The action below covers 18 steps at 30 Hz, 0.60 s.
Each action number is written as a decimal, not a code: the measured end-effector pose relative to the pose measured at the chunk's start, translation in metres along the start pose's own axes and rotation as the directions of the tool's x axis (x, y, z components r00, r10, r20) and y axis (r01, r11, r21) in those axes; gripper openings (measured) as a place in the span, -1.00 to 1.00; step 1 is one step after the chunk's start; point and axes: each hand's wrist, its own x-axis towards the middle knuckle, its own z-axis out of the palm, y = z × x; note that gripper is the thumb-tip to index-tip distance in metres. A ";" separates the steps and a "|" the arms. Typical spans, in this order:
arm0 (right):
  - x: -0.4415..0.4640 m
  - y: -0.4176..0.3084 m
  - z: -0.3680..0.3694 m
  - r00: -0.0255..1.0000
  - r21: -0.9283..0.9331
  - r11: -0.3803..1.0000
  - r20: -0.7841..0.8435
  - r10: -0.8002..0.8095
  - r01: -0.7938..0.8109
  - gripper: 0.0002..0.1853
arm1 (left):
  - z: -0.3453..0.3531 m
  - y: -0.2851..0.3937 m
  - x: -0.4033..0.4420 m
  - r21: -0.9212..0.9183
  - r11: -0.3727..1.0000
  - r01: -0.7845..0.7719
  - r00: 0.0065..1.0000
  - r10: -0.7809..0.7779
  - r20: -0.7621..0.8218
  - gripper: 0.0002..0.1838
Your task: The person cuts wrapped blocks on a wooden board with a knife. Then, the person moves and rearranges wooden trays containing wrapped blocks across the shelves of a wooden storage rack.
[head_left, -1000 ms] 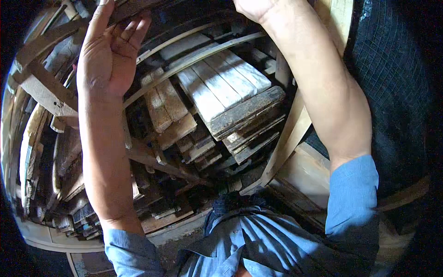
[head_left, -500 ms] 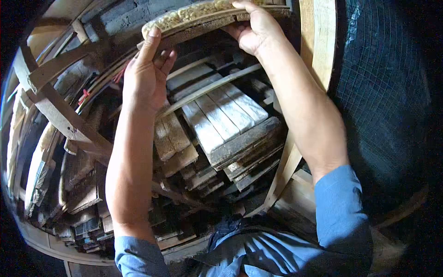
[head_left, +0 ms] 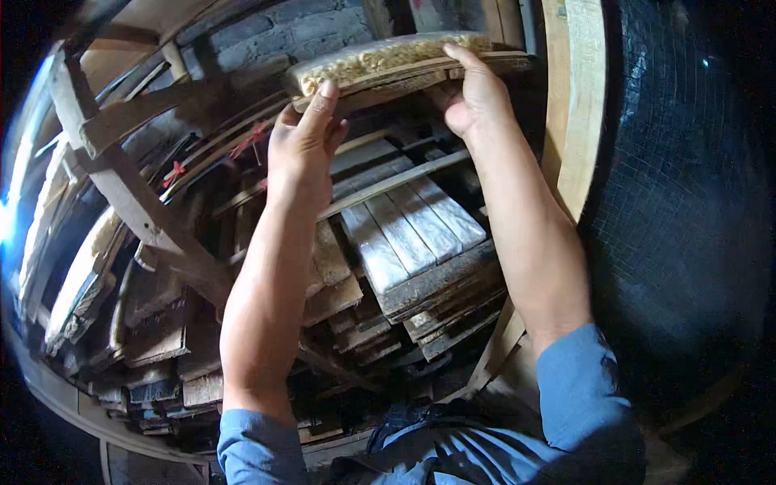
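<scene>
Pale lumpy slab [head_left: 388, 61]: where in view does it lie?

Top centre of the frame, on a thin wooden board [head_left: 396, 79], long axis running across, right end a little higher than the left.

Which way is that from the hands?

Just above both, toward the frame's top edge. Neither is nearer: the left hand [head_left: 303, 149] touches the left end, the right hand [head_left: 477, 97] grips short of the right end.

How are they closed?

Left thumb on the slab, fingers curled under, pinching slab and board together. Right thumb presses from above, fingers going beneath; where those fingertips rest I cannot tell.

What differs from half a second ago?

In that earlier frame the top edge cuts the slab off; now its whole length shows, lower and slightly further right. The whitish slats [head_left: 430, 230] near the centre sit lower too, so camera movement may explain part of that. Both grips look much the same.
</scene>
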 end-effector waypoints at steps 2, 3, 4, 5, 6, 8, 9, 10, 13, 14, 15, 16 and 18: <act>-0.004 0.001 -0.001 1.000 -0.035 0.999 -0.024 -0.006 0.005 -0.60 | 0.005 0.001 -0.003 0.018 0.999 -0.027 0.998 0.027 -0.052 -0.64; -0.004 0.001 -0.002 1.000 -0.037 0.999 -0.024 0.005 -0.006 -0.58 | 0.005 0.000 -0.005 0.012 0.999 -0.037 0.998 0.037 -0.041 -0.61; -0.005 0.003 -0.003 1.000 -0.040 0.999 -0.019 0.007 -0.008 -0.58 | 0.005 -0.002 -0.007 0.005 0.999 -0.047 0.999 0.047 -0.024 -0.59; -0.006 0.004 -0.003 1.000 -0.038 0.999 -0.023 0.005 -0.005 -0.56 | 0.005 -0.002 -0.009 0.031 0.999 -0.023 0.999 0.024 -0.043 -0.53; -0.009 0.004 -0.002 1.000 -0.035 0.999 -0.026 0.002 -0.003 -0.55 | 0.004 0.000 -0.007 0.047 0.999 -0.026 0.999 0.028 -0.031 -0.49; -0.015 0.002 0.000 0.998 -0.044 0.999 -0.055 -0.005 0.003 -0.51 | 0.003 -0.002 -0.009 0.053 0.998 -0.022 0.998 0.024 -0.053 -0.50; -0.016 0.003 -0.003 0.999 -0.038 0.999 -0.004 0.036 -0.037 -0.50 | -0.002 -0.001 -0.009 0.056 0.998 0.009 1.000 -0.008 -0.015 -0.30; -0.016 0.004 -0.006 0.996 -0.034 0.997 0.047 0.078 -0.076 -0.49 | -0.005 -0.003 -0.011 0.059 0.998 0.004 1.000 -0.002 -0.020 -0.30; -0.024 0.014 -0.008 0.990 -0.022 0.996 0.106 0.088 -0.086 -0.45 | -0.011 -0.008 -0.038 0.199 0.965 -0.172 0.984 0.179 -0.016 0.14; -0.023 0.017 -0.008 0.989 0.002 0.993 0.092 0.114 -0.115 -0.45 | -0.013 -0.007 -0.059 0.234 0.964 -0.128 0.991 0.134 -0.009 0.10; -0.026 0.017 -0.008 0.986 0.000 0.998 0.156 0.067 -0.068 -0.48 | -0.023 -0.013 -0.075 0.223 0.973 -0.061 0.998 0.058 0.022 0.14; -0.025 0.019 -0.004 0.989 0.029 0.998 0.135 0.057 -0.062 -0.51 | -0.030 -0.021 -0.095 0.190 0.978 -0.082 0.993 0.064 0.097 0.14; -0.021 0.018 0.000 0.988 0.020 0.999 0.148 0.040 -0.044 -0.51 | -0.045 -0.025 -0.131 0.153 0.985 0.083 0.984 -0.105 0.144 0.05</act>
